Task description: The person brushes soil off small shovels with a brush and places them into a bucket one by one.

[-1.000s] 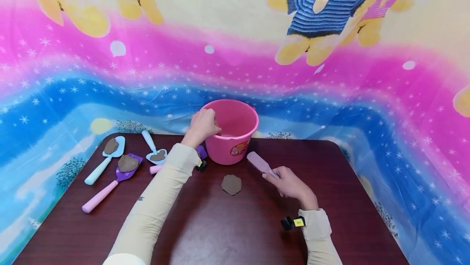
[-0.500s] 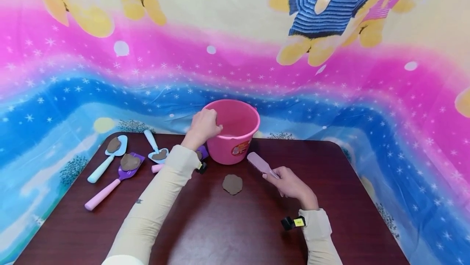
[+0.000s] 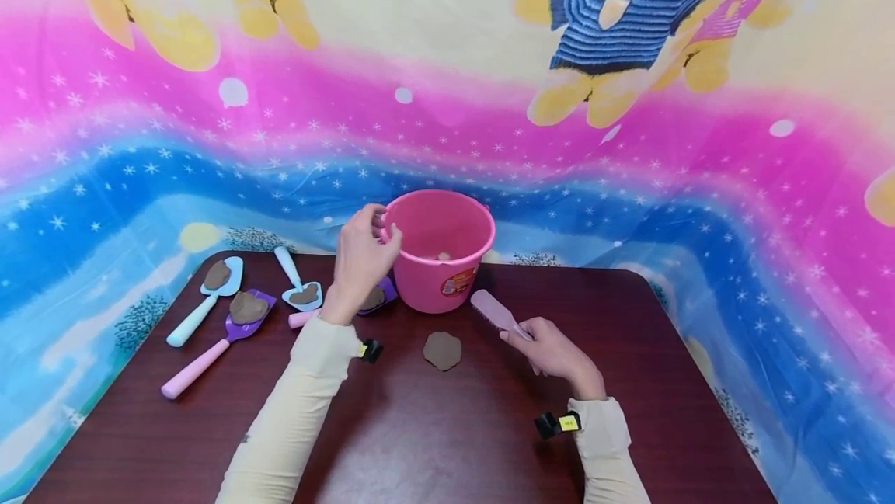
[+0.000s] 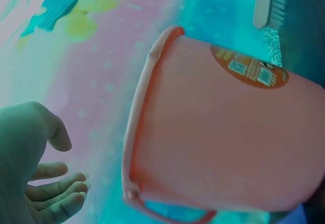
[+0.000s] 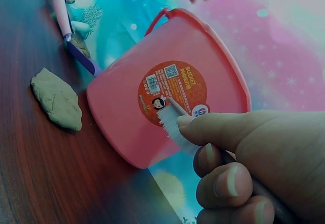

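Note:
A pink bucket (image 3: 419,286) with an orange label stands at the back of the table. By its left rim is my left hand (image 3: 363,255), fingers loosely spread and holding nothing; the left wrist view shows this hand (image 4: 25,142) apart from the bucket (image 4: 203,132). My right hand (image 3: 555,352) grips the handle of a pale pink scrub brush (image 3: 492,308), thumb along it, bristles facing down. In the right wrist view the white-bristled brush (image 5: 175,127) overlaps the bucket's label. A flat piece of brown clay (image 3: 442,351) lies on the table before the bucket.
To the left, a light blue shovel (image 3: 227,275), a purple shovel with pink handle (image 3: 192,370) and a small blue trowel (image 3: 285,265) each carry brown clay. Another purple shovel (image 3: 384,294) sits against the bucket. A small pale thing (image 3: 444,256) shows inside the bucket.
My left hand has come out from over the bucket's rim and moved left, its fingers loosening from a curl. The right hand and scrub brush have stayed in place.

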A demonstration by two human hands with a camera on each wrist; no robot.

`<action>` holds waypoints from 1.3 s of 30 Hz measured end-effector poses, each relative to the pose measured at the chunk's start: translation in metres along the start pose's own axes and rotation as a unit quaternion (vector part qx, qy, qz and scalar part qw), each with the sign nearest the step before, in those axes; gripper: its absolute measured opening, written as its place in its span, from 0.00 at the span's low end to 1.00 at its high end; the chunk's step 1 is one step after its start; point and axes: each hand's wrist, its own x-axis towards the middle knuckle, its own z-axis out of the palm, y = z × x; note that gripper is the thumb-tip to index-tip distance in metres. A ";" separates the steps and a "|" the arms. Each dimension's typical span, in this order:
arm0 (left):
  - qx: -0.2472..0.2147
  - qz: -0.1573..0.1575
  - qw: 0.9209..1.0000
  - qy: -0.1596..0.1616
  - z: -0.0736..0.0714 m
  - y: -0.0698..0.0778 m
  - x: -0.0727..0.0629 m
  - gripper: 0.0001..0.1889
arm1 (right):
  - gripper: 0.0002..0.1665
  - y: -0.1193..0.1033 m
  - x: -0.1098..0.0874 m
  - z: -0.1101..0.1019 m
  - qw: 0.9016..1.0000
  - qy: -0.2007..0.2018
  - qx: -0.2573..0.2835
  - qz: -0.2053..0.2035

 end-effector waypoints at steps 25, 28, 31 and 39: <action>0.152 -0.142 0.957 -0.202 -0.022 -0.118 -0.083 0.19 | 0.21 -0.002 0.003 0.002 1.000 0.000 -0.011 -0.010; 0.157 -0.122 0.959 -0.202 -0.020 -0.119 -0.086 0.19 | 0.21 -0.003 0.003 0.003 1.000 0.002 -0.014 -0.010; 0.158 -0.109 0.961 -0.199 -0.020 -0.121 -0.088 0.17 | 0.21 -0.003 0.003 0.003 1.000 0.003 -0.016 -0.012; 0.163 -0.097 0.955 -0.230 -0.019 -0.125 -0.093 0.13 | 0.25 -0.002 0.003 0.004 1.000 -0.009 -0.019 -0.007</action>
